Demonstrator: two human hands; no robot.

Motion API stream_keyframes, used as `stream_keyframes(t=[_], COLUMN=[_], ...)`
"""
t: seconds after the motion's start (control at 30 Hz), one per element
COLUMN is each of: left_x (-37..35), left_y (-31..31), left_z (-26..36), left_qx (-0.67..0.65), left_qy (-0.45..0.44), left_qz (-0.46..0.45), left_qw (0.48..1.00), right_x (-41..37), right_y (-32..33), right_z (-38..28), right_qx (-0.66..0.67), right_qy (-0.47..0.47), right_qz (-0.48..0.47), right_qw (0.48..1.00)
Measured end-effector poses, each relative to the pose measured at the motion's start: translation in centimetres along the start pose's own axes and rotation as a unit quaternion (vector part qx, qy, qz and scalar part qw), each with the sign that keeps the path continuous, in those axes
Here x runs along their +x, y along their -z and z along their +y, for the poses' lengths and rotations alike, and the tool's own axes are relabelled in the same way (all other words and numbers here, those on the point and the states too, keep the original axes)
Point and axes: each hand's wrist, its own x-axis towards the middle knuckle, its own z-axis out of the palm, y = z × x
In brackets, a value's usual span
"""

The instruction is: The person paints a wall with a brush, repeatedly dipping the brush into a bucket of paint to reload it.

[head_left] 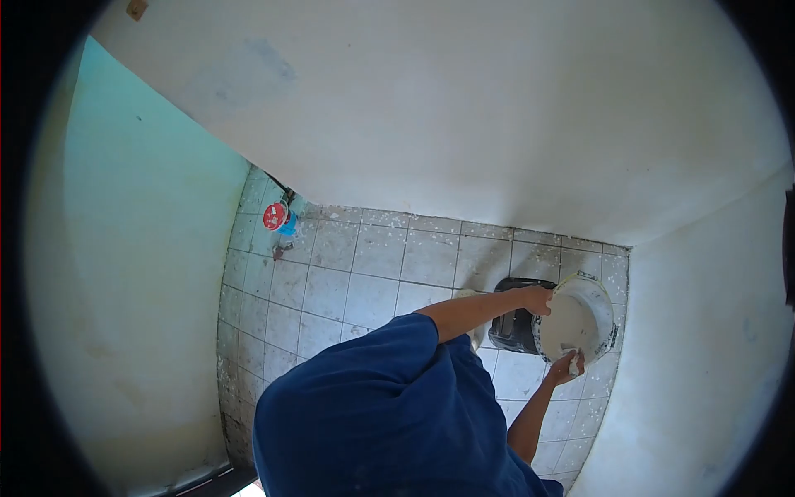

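A bucket (604, 308) with a paint-spattered outside stands at the right and holds off-white paint (567, 323). My left hand (537, 300) has its fingers closed on the bucket's near rim. At the lower side of the bucket, my right hand (567, 367) is closed round a small white-smeared thing (575, 363), whose kind I cannot tell. A greyish piece beside that hand overlaps the paint in this view. Close beside the bucket, partly behind my left forearm, is a black container (512, 331).
White-speckled floor tiles (377, 269) run along the long white wall (464, 116). A red-topped tub (274, 217) and a blue container (288, 224) stand in the far left corner by the green wall (149, 190). Another white wall (704, 356) rises right of the bucket.
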Motion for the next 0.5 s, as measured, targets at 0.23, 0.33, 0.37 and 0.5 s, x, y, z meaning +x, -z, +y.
stream_keyframes(t=[0.23, 0.33, 0.37, 0.5], left_x=[6.5, 7.5, 8.0, 9.4], left_y=[-4.6, -6.0, -6.6, -8.0], left_z=[-3.9, -4.4, -4.7, -4.3], left_qx=[-0.027, -0.031, -0.027, -0.038], left_qy=[0.005, -0.002, 0.007, 0.009], left_qz=[0.008, 0.039, 0.045, 0.022], left_qw=[1.0, 0.999, 0.999, 0.999], right_x=[-2.6, -4.0, -4.2, -4.2], right_y=[-1.3, -2.4, -2.3, -2.1], right_z=[2.1, 3.6, 3.5, 1.9], right_qx=[0.055, 0.075, 0.059, 0.032], right_qy=[-0.094, -0.087, -0.101, -0.169], right_qz=[0.005, 0.049, 0.046, 0.059], right_qw=[0.994, 0.992, 0.992, 0.983])
